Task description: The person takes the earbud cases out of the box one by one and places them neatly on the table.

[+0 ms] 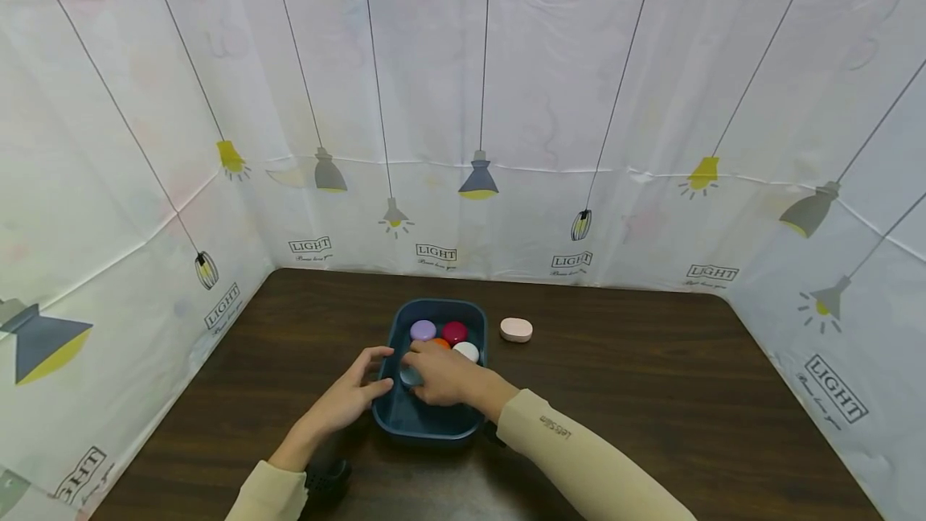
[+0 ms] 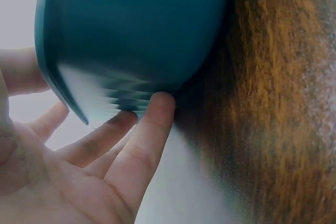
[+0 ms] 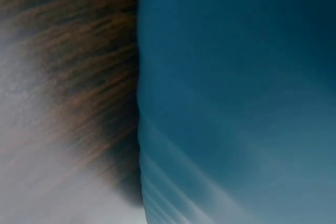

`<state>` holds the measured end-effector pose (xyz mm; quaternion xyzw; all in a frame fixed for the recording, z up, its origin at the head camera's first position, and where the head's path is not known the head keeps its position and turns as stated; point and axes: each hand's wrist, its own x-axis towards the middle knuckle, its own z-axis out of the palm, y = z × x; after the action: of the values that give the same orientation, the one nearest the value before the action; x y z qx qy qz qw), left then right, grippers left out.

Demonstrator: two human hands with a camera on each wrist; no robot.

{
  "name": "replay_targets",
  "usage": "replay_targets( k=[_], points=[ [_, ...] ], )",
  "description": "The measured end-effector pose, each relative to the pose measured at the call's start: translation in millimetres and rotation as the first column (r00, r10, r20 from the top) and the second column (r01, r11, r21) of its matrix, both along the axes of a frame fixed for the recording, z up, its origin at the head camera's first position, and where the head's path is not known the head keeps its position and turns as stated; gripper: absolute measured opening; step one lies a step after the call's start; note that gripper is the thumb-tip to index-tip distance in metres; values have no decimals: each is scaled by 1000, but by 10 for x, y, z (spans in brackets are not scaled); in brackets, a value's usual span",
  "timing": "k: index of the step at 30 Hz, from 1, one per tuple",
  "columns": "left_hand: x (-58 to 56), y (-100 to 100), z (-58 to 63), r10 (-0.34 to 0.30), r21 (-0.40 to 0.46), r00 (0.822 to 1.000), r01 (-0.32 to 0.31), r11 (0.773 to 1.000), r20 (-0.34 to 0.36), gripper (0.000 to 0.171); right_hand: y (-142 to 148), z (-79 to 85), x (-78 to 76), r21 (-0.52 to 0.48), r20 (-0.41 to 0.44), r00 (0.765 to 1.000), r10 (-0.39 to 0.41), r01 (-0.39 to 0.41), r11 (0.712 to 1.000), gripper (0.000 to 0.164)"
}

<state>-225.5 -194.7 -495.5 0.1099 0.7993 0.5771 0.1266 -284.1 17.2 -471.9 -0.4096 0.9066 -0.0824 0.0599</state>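
A dark blue plastic basin with rounded corners stands on the table. My left hand holds its left wall, with thumb and index finger over the rim; in the left wrist view, other fingers press the ridged outer side. Reaching inside, my right hand pinches a small light blue round thing. Beyond that hand lie a lavender round piece, a red one, a partly hidden orange one and a white one. The right wrist view shows only the basin's wall and table.
A pale pink oval piece lies on the dark wood table, right of the basin. A white sheet printed with lamps hangs around the table's back and sides.
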Motion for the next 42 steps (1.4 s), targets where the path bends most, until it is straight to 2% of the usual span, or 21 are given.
replay_targets(
  k=[6, 13, 20, 27, 36, 42],
  points=[
    [10, -9, 15, -14, 6, 1000, 14, 1000, -10, 50, 32, 19, 44, 15, 46, 999, -4, 3, 1000, 45],
    [-2, -3, -9, 11, -5, 1000, -11, 1000, -3, 49, 95, 62, 105, -13, 79, 996, -41, 42, 999, 43],
    [-9, 1, -23, 24, -28, 1000, -24, 999, -10, 50, 206, 145, 163, -81, 29, 998, -51, 53, 995, 44],
    [-3, 4, -29, 34, -36, 999, -34, 999, -3, 50, 307, 228, 192, -106, 3, 998, -68, 68, 992, 44],
    [17, 2, -30, 57, -56, 998, -57, 997, -9, 50, 457, 370, 262, -194, -28, 997, -68, 61, 979, 42],
    [2, 10, -14, 52, -31, 999, -52, 998, 3, 50, 608, 415, 286, -239, -61, 994, -91, 74, 968, 41]
  ],
)
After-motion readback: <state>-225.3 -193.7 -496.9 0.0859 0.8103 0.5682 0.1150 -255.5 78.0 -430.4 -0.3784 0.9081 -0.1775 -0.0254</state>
